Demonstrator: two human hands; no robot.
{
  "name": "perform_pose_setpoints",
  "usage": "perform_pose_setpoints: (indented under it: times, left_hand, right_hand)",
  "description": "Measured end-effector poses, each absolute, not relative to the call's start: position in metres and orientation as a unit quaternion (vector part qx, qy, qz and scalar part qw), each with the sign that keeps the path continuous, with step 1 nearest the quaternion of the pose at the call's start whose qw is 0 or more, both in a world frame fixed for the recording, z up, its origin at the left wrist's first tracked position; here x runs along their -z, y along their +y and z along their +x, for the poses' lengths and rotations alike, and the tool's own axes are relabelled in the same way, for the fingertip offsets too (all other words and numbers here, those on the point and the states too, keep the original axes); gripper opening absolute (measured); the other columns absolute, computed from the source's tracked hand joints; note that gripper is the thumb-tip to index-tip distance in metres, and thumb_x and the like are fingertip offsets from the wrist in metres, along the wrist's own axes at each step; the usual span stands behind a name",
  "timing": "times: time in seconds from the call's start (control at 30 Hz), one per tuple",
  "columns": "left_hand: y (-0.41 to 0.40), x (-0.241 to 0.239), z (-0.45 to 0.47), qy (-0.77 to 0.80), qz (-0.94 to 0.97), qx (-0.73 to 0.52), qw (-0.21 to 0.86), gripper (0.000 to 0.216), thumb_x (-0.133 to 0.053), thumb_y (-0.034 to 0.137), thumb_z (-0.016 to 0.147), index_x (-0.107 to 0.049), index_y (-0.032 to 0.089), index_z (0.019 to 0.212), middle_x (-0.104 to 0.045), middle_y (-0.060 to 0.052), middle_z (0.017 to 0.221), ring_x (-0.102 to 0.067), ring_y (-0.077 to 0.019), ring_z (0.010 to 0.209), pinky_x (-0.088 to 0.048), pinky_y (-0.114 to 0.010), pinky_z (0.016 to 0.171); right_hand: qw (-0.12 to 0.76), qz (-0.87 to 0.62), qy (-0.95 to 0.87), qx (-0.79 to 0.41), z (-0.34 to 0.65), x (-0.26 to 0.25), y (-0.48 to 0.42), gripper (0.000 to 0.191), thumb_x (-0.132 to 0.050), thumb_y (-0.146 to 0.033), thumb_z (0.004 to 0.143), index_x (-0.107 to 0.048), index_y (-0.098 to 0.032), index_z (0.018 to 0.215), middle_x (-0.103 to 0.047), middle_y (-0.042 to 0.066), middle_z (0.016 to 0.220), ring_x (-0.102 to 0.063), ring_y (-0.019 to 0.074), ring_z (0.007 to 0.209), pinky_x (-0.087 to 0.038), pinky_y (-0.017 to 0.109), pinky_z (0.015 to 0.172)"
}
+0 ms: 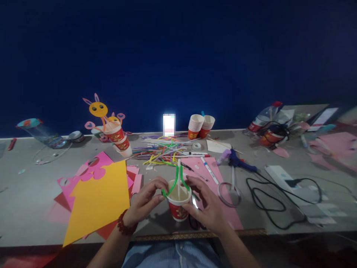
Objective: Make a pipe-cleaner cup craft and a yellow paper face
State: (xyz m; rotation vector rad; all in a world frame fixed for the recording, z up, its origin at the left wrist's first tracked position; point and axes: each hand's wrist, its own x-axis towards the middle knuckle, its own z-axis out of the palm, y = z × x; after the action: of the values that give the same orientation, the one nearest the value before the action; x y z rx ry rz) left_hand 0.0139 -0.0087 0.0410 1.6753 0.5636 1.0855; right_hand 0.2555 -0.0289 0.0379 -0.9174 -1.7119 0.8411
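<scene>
A red and white paper cup [178, 209] stands near the table's front edge between both my hands. A white straw [179, 178] rises from inside it, and two green straws [177, 178] bend up over its rim. My left hand [145, 201] pinches the end of a green straw at the cup's left rim. My right hand [208, 204] curls around the cup's right side, fingers touching the rim. A red bead bracelet [124, 226] circles my left wrist.
Orange paper [97, 201] and pink sheets [92, 171] lie at left. Behind are a straw pile [164, 150], stacked cups [199, 126], a bunny cup craft [111, 128], markers, a tape ring [228, 193], a blue glue gun [240, 162] with black cord, bottles at both ends.
</scene>
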Motion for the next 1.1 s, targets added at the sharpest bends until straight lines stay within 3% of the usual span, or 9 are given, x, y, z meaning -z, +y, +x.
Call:
perform_pose_setpoints:
  times: [0.3,0.53,0.67,0.77,0.87,0.93,1.0,1.03,1.1]
  left_hand:
    - [-0.012,-0.037,0.014,0.215,0.679,-0.475,0.516,0.014,-0.054,0.026,0.099,-0.059,0.021,0.111,-0.056,-0.01,0.111,-0.053,-0.0232,0.107,-0.043,-0.036,0.093]
    - [-0.016,-0.033,0.017,0.243,0.684,-0.511,0.46,0.016,-0.049,0.02,0.1,-0.06,0.022,0.113,-0.058,-0.01,0.112,-0.053,-0.0232,0.109,-0.044,-0.036,0.094]
    - [-0.017,-0.029,0.023,0.282,0.639,-0.562,0.443,0.015,-0.047,0.019,0.101,-0.062,0.02,0.105,-0.058,-0.01,0.111,-0.056,-0.0225,0.104,-0.047,-0.033,0.087]
    - [-0.015,-0.024,0.023,0.31,0.552,-0.633,0.446,0.013,-0.049,0.021,0.101,-0.061,0.02,0.096,-0.06,-0.006,0.099,-0.058,-0.0182,0.088,-0.048,-0.03,0.079]
    - [-0.017,-0.018,0.022,0.333,0.519,-0.662,0.426,0.017,-0.052,0.03,0.101,-0.061,0.02,0.09,-0.06,-0.004,0.087,-0.059,-0.0181,0.087,-0.048,-0.032,0.086]
    - [-0.022,-0.013,0.025,0.337,0.542,-0.642,0.425,0.029,-0.061,0.048,0.094,-0.063,0.02,0.097,-0.061,-0.009,0.106,-0.059,-0.024,0.105,-0.048,-0.038,0.096]
    - [-0.029,-0.008,0.032,0.343,0.57,-0.595,0.452,0.063,-0.076,0.062,0.076,-0.058,0.023,0.123,-0.051,-0.013,0.137,-0.05,-0.0331,0.128,-0.046,-0.045,0.104]
    - [-0.033,-0.005,0.037,0.355,0.578,-0.565,0.469,0.08,-0.082,0.059,0.071,-0.049,0.026,0.136,-0.046,-0.014,0.145,-0.047,-0.0351,0.133,-0.045,-0.047,0.107]
    - [-0.038,0.001,0.045,0.387,0.571,-0.528,0.495,0.087,-0.082,0.049,0.075,-0.038,0.029,0.146,-0.047,-0.012,0.147,-0.05,-0.0341,0.133,-0.044,-0.049,0.109]
  right_hand:
    - [0.49,-0.369,-0.709,-0.348,0.255,-0.038,-0.029,0.063,-0.074,-0.024,0.085,-0.047,-0.032,0.142,-0.058,0.009,0.133,-0.061,0.0237,0.119,-0.054,0.035,0.1]
    - [0.502,-0.372,-0.697,-0.351,0.253,-0.039,-0.029,0.063,-0.074,-0.022,0.085,-0.048,-0.033,0.141,-0.06,0.008,0.132,-0.062,0.0227,0.117,-0.054,0.033,0.098]
    - [0.508,-0.37,-0.69,-0.358,0.252,-0.04,-0.029,0.06,-0.073,-0.024,0.086,-0.049,-0.031,0.14,-0.061,0.009,0.131,-0.063,0.0231,0.117,-0.055,0.033,0.097]
    - [0.509,-0.379,-0.686,-0.356,0.252,-0.038,-0.029,0.059,-0.073,-0.025,0.086,-0.05,-0.029,0.14,-0.061,0.01,0.129,-0.063,0.024,0.116,-0.055,0.034,0.096]
    - [0.509,-0.395,-0.68,-0.351,0.251,-0.036,-0.029,0.058,-0.071,-0.025,0.087,-0.048,-0.029,0.141,-0.062,0.009,0.126,-0.064,0.023,0.112,-0.055,0.034,0.095]
    - [0.505,-0.407,-0.679,-0.345,0.247,-0.036,-0.029,0.058,-0.071,-0.027,0.088,-0.048,-0.029,0.141,-0.062,0.009,0.125,-0.065,0.0228,0.11,-0.055,0.035,0.095]
    - [0.502,-0.421,-0.676,-0.338,0.242,-0.036,-0.03,0.058,-0.07,-0.029,0.088,-0.047,-0.028,0.141,-0.062,0.009,0.125,-0.064,0.0235,0.11,-0.054,0.036,0.095]
    - [0.5,-0.427,-0.675,-0.335,0.239,-0.037,-0.03,0.058,-0.071,-0.031,0.088,-0.047,-0.028,0.141,-0.062,0.009,0.125,-0.064,0.024,0.111,-0.054,0.037,0.096]
    - [0.492,-0.43,-0.677,-0.338,0.236,-0.039,-0.031,0.059,-0.071,-0.033,0.087,-0.047,-0.026,0.14,-0.062,0.01,0.125,-0.063,0.0253,0.112,-0.054,0.038,0.096]
